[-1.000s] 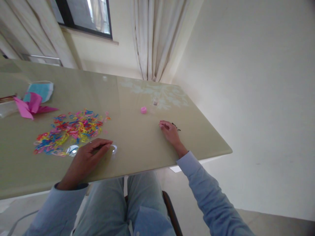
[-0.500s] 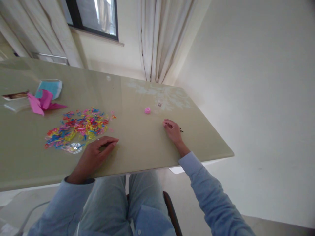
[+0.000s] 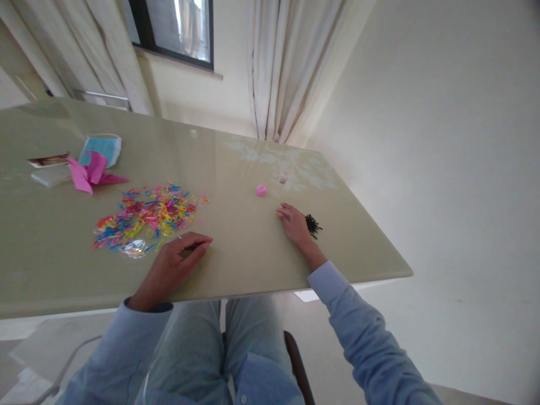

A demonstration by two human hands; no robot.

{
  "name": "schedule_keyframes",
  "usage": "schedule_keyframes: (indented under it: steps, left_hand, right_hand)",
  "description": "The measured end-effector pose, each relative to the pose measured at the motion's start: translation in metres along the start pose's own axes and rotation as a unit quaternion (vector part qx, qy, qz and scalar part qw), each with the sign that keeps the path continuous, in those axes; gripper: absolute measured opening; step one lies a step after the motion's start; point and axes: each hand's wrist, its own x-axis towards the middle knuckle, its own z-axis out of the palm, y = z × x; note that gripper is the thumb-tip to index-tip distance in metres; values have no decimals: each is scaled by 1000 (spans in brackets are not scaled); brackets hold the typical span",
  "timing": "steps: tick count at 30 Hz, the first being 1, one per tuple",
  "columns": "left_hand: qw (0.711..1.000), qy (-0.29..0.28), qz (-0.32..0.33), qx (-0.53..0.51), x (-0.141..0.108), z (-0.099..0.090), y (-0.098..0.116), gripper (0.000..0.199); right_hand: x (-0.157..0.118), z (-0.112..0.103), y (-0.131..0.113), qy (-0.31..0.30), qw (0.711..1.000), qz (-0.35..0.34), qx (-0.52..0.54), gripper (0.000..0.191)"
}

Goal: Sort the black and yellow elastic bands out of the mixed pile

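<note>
Right hand: rested low at the table, thumb and fingertips gathered closely. A small yellowish trace is shown at the tips; whether a band is pinched there cannot be told.

Left hand: laid near the table edge, thumb and forefinger curved into a loop, their tips close. Whether contact is made, or anything is held, cannot be made out.

Black bands: a small heap, set just beside the right hand on its outer side, behind the fingertips, which are pointed the other way. The heap's near side is covered by that hand, so its full outline and long axis are not shown.

Coloured bands: a loose, mixed spread, placed beyond and to the left of the left hand, the nearer of the two. Its long axis is slanted from near left to far right; the left fingertips are turned away from it. At its front edge a bright round patch is seen, glare or clear plastic.

Pink cap: stood ahead of the right fingertips, apart from them. Beside it, a clear object, its outline almost lost against the table.

Farther left: pink folded paper, blue mask, partly covered by the paper.
</note>
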Motion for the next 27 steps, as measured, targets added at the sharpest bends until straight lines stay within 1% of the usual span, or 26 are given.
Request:
schedule_keyframes:
  steps: [3, 6, 9, 12, 14, 17, 20, 22, 23, 27]
  left_hand:
    - [1000, 3, 0, -2, 0, 0, 2, 30]
    - [1000, 7, -1, -7, 0, 0, 2, 30]
    - [1000, 10, 1, -12, 0, 1, 2, 29]
    - [1000, 12, 3, -17, 0, 2, 1, 29]
    - [1000, 13, 8, -18, 0, 2, 0, 29]
    - [1000, 12, 13, -16, 0, 2, 0, 29]
    - [1000, 12, 6, -17, 0, 3, 0, 28]
    - [1000, 13, 4, -20, 0, 3, 0, 28]
    - [1000, 13, 3, -21, 1, 3, 0, 28]
    - [1000, 10, 0, -23, 1, 3, -1, 27]
  right_hand:
    - [-1, 0, 1, 6, 1000, -9, 3, 25]
    - [-4, -1, -2, 40, 999, -20, 22, 24]
    - [-11, -2, -11, 82, 995, -26, 49, 26]
    - [-22, -4, -23, 92, 994, -25, 54, 27]
    - [-27, -3, -28, 84, 995, -35, 40, 26]
    - [-30, 0, -28, 71, 996, -48, 2, 25]
    - [-24, 4, -22, 54, 997, -34, -43, 27]
    - [-17, 5, -20, 31, 997, -17, -69, 31]
    - [-14, 4, -19, 15, 997, -9, -81, 31]
    - [0, 1, -22, -48, 990, 1, -133, 20]
